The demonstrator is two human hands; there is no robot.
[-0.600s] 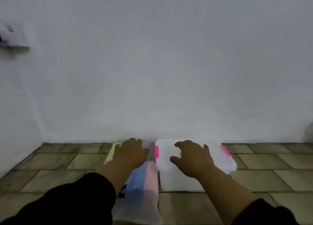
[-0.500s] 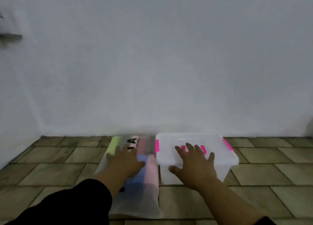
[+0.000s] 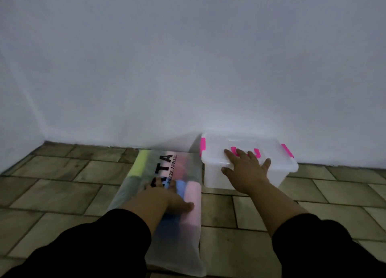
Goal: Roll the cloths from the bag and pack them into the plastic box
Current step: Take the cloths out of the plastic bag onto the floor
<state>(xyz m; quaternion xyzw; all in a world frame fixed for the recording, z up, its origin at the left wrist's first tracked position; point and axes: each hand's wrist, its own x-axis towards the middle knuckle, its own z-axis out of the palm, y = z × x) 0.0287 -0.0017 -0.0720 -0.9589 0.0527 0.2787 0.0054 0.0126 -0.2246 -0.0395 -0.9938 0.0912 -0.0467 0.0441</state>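
A frosted plastic bag (image 3: 167,196) with black lettering lies flat on the tiled floor. Folded cloths show through it: a yellow-green one (image 3: 141,162) at the far left, a blue one (image 3: 180,189) and a pink one (image 3: 193,202). My left hand (image 3: 167,198) rests flat on top of the bag, fingers spread. To the right stands a clear plastic box (image 3: 246,169) with a closed lid and pink clips (image 3: 203,145). My right hand (image 3: 245,170) lies palm down on the lid, fingers apart, partly covering the pink handle.
A white wall (image 3: 188,68) rises directly behind the bag and the box. The floor (image 3: 62,185) is made of brownish rectangular tiles. Black sleeves cover both forearms at the bottom of the view.
The view tilted down and both hands drew back toward me. My left hand now sits lower on the bag, uncovering its lettering. My right hand settled flat on the box lid.
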